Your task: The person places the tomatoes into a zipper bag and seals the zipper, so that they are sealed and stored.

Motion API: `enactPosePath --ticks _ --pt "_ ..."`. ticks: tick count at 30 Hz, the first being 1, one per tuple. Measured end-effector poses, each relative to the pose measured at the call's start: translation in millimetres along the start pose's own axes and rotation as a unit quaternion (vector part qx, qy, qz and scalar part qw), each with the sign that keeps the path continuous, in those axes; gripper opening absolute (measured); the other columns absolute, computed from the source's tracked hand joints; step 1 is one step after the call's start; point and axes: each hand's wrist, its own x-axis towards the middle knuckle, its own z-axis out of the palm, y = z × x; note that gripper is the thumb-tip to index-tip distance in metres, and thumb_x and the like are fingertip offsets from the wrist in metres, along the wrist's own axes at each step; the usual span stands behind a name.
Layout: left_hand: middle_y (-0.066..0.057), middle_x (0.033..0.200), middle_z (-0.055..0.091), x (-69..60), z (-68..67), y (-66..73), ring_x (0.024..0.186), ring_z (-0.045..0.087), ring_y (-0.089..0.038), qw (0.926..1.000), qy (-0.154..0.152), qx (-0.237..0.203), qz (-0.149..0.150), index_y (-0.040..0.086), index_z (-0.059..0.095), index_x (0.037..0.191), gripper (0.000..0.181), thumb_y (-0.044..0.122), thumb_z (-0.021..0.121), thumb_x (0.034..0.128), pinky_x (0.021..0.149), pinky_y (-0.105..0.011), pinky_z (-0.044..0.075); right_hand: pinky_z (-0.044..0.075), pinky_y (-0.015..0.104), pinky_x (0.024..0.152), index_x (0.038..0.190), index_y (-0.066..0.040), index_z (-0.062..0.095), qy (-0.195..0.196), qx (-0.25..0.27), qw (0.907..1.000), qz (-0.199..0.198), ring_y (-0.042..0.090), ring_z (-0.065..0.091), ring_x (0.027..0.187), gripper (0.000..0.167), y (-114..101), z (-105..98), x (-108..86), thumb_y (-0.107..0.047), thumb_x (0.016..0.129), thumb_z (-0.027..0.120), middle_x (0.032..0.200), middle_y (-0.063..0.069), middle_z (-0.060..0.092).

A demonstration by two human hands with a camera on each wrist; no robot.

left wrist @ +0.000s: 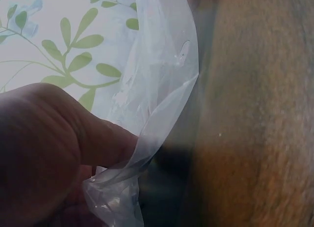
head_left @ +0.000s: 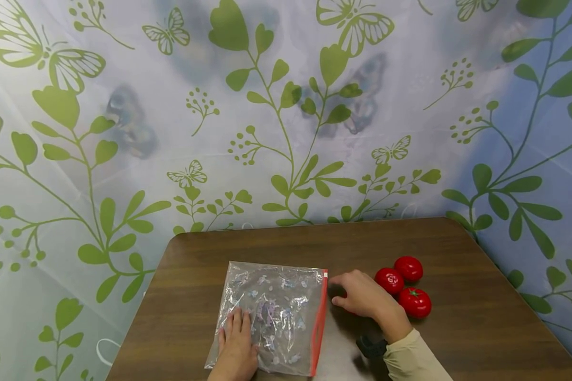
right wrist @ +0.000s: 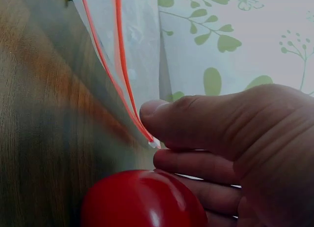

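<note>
We were probably steadying the bag [head_left: 281, 317] under our flat left hand [head_left: 237, 339], right hand [head_left: 364, 295] empty, fingers [right wrist: 196, 162] parted, needing to pinch that slider [right wrist: 154, 143] alongside.

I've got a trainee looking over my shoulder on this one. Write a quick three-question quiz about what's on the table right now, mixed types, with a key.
1. Count: how many tomatoes show in the head view?
2. True or false: the left hand is touching one of the tomatoes.
3. Fill the gap: the edge of the bag nearest the right hand is coloured ____.

Key
1. Three, grouped to the right of the bag.
2. False; it rests on the bag.
3. Red; that is the edge with the zip.
</note>
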Motion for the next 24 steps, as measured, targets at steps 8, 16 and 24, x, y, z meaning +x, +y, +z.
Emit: enactPosePath --ticks 8,16,24 --pt "-0.044 0.172 0.019 -0.2 -1.7 0.0 0.161 0.015 -0.065 1.0 0.005 0.0 0.005 -0.019 0.038 0.157 0.078 0.004 0.074 0.092 0.122 -0.087 0.008 0.064 0.05 0.09 0.121 -0.007 0.082 -0.008 -0.033 0.9989 -0.032 0.028 0.079 0.1 0.03 -2 6 4.7 -0.015 0.092 0.086 0.114 0.008 0.083" --pt "-0.045 0.171 0.021 1.7 6.8 -9.9 0.159 0.017 -0.066 0.9991 0.032 -0.016 0.024 -0.02 0.039 0.156 0.077 0.002 0.072 0.09 0.12 -0.088 0.007 0.057 0.036 0.073 0.111 -0.013 0.085 -0.01 -0.04 0.9978 -0.051 0.011 0.068 0.08 0.02 -3 11 10.5 -0.014 0.092 0.085 0.101 0.001 0.083" --pt "-0.045 0.172 0.018 0.9 8.2 -10.2 0.16 0.012 -0.067 0.9992 0.022 -0.026 0.023 -0.02 0.036 0.157 0.079 0.002 0.071 0.0897 0.12 -0.089 0.004 0.061 0.04 0.076 0.113 -0.011 0.086 -0.005 -0.043 0.999 -0.014 0.018 0.074 0.086 0.023 -4 11 7.8 -0.015 0.09 0.087 0.106 0.005 0.084"
